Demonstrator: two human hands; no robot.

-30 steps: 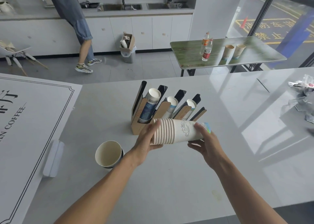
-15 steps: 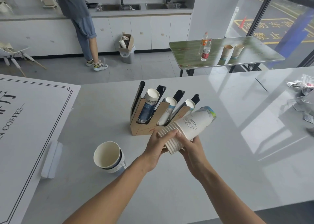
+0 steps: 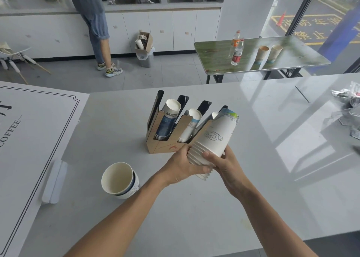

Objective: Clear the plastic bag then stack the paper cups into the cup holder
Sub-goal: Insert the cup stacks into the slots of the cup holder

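We hold a nested stack of white paper cups (image 3: 211, 141) in both hands, just above the grey counter (image 3: 194, 217). Our left hand (image 3: 180, 168) curls round the rims at the near end; our right hand (image 3: 227, 164) wraps the same end, thumb across the rims. The stack's open mouths are hidden behind our fingers. It tilts up and away, its far end overlapping the right end of the cardboard cup holder (image 3: 167, 137), so we cannot tell whether it sits in a slot. A third stack there is mostly hidden; two others show plainly. Near left stands a short stack of wide cups (image 3: 119, 180). Crumpled clear plastic (image 3: 348, 110) lies at the far right, cut off by the edge. A sign (image 3: 29, 139) reading COFFEE is cropped at left.
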